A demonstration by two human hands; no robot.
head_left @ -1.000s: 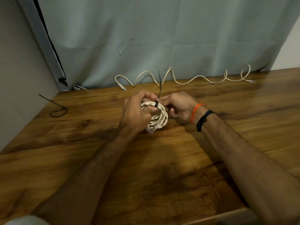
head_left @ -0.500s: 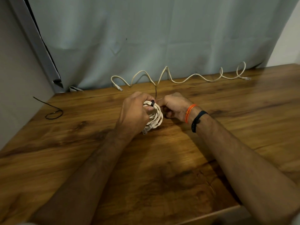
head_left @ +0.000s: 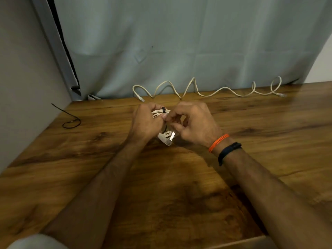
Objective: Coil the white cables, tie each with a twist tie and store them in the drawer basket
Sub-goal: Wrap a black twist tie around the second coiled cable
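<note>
Two hands closed around one coiled white cable (head_left: 166, 135), held just above the wooden table (head_left: 269, 123).

Left hand (head_left: 146, 123): fingers curled tight round the coil's left side. Right hand (head_left: 194, 125): fingers bent, thumb and forefinger pinching at the coil's top, next to the black tie (head_left: 163, 110) wrapped round the strands. Connector ends hang at the coil's lower edge. Second white cable (head_left: 206, 90) lies uncoiled along the table's far edge by the curtain (head_left: 179, 42). Loose black tie (head_left: 70, 121) lies far left, well apart.
</note>
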